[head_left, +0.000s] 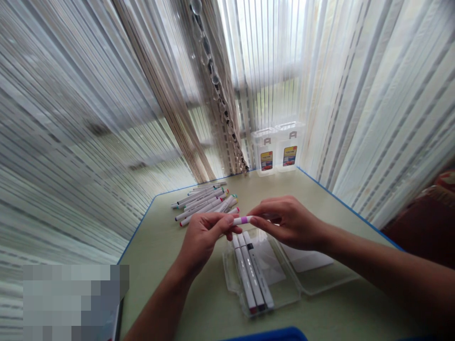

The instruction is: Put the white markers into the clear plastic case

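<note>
Both my hands meet over the table, pinching one white marker with a pink band (243, 220) between them. My left hand (203, 237) grips its left end with thumb and fingers closed. My right hand (288, 221) pinches the right end. Just below lies an open clear plastic case (280, 284), and three white markers (251, 272) lie side by side in its left half. A row of several loose markers (206, 201) lies farther back on the table, to the left of my hands.
Two closed clear boxes with yellow labels (277, 149) stand at the far edge of the green table (170, 246). Striped sheer curtains hang on all sides. A dark reddish cushion (430, 208) sits at the right. A blue object (270, 334) shows at the near edge.
</note>
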Available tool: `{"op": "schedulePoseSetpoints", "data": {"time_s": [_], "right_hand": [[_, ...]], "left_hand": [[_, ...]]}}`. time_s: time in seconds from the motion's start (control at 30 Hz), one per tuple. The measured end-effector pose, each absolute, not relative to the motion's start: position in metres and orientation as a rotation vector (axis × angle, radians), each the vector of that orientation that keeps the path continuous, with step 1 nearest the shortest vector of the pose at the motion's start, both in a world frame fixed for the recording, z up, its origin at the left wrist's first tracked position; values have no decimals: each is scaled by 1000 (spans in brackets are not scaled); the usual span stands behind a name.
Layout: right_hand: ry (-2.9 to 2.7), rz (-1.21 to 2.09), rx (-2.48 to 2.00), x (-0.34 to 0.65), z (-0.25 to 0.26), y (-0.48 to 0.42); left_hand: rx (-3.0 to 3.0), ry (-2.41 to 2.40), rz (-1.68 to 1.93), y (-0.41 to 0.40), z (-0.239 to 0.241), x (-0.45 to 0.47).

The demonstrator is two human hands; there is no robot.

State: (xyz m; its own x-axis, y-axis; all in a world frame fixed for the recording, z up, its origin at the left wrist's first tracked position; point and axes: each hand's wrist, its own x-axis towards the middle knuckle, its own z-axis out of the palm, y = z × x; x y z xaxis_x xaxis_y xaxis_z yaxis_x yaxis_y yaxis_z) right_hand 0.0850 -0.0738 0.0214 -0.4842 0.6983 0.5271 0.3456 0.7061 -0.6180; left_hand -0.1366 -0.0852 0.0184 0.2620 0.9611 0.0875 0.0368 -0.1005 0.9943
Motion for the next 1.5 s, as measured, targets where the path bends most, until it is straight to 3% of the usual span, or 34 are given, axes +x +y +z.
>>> {"op": "schedulePoseSetpoints", "data": {"time_s": [0.67, 1.5], "right_hand": [[-2137, 552, -776, 85, 20, -73], [-2118, 615, -758, 85, 21, -74]], "left_hand": [[1652, 1168, 906, -89, 24, -130], [1664, 1104, 1011, -95, 33, -126]]}}
